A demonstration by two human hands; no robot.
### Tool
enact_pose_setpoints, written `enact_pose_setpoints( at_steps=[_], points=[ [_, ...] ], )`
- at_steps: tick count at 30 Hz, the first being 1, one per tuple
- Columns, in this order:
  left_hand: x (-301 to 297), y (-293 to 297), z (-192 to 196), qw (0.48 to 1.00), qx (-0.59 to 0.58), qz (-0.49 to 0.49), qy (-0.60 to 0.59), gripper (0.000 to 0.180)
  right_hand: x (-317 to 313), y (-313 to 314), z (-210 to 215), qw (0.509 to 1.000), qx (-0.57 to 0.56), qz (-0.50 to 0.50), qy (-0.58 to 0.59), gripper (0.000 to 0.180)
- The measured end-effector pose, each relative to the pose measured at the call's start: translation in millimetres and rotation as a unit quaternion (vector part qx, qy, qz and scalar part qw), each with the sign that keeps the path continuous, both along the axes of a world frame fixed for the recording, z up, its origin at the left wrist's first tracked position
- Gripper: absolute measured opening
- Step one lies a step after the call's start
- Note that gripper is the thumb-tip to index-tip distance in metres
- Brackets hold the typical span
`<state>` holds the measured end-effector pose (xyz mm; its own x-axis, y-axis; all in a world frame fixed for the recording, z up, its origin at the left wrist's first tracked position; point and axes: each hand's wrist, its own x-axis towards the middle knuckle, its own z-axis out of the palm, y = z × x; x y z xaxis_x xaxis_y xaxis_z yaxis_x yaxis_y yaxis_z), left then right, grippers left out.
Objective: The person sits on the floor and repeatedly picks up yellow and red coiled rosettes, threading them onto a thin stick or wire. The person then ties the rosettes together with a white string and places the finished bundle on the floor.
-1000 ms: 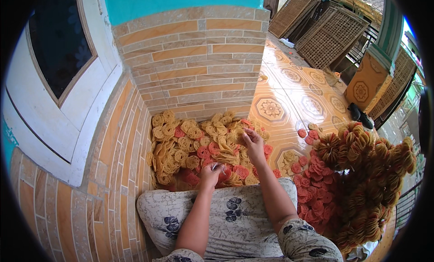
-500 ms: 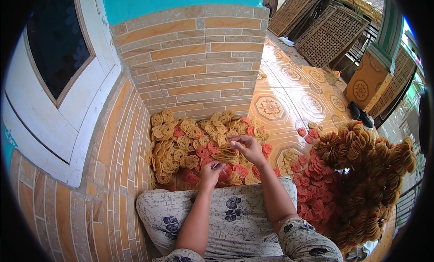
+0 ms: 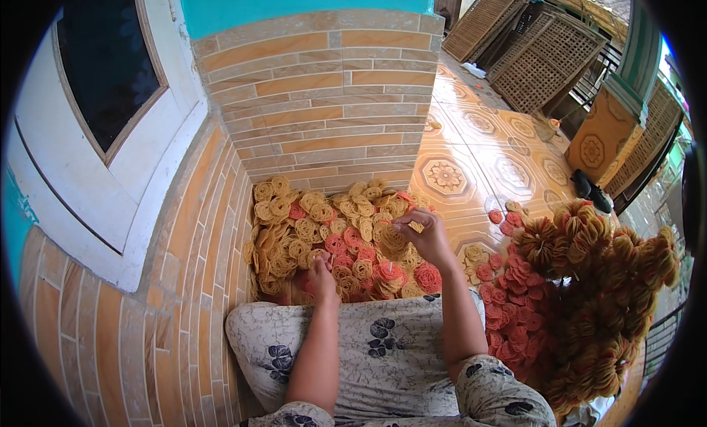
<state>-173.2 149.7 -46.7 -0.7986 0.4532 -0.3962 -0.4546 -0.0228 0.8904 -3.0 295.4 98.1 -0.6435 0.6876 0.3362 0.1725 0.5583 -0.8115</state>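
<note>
Head view: I judge crackers (image 3: 346, 239) light, brittle; left hand (image 3: 322, 268) and right hand (image 3: 421, 234), apart, each pinch one by its edge.

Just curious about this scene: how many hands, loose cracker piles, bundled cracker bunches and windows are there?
Hands: 2, left hand and right hand
Loose cracker pile: 1
Bundled cracker bunch: 1
Window: 1
Total: 5

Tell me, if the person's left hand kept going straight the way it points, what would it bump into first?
Probably more of the yellow and red round lacy crackers heaped ahead of the left hand, and beyond that pile the orange brick-patterned tiled wall. Depth is hard to judge in this view.
</note>
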Motion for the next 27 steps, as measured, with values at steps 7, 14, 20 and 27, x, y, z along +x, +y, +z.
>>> enact_pose_setpoints(
  at_steps=[7, 14, 20, 27],
  points=[
    [30.0, 4.1, 29.8, 0.972, 0.025, -0.125, 0.198, 0.032, 9.5, -5.1, 15.1, 0.996, -0.082, 0.022, 0.031, 0.008],
    [15.8, -0.6, 37.2, 0.989, -0.004, -0.09, 0.114, 0.033, 3.1, -3.3, 9.3, 0.998, -0.04, -0.022, 0.042, 0.007],
    [30.6, 11.7, 37.4, 0.906, 0.005, -0.216, 0.364, 0.045, -1.1, -10.0, 10.9, 0.999, -0.016, 0.021, 0.023, 0.005],
    [38.7, 13.3, 41.8, 0.874, 0.008, -0.362, 0.325, 0.065, -11.7, -17.1, 0.2, 0.995, -0.057, -0.019, 0.084, 0.007]
  ],
)
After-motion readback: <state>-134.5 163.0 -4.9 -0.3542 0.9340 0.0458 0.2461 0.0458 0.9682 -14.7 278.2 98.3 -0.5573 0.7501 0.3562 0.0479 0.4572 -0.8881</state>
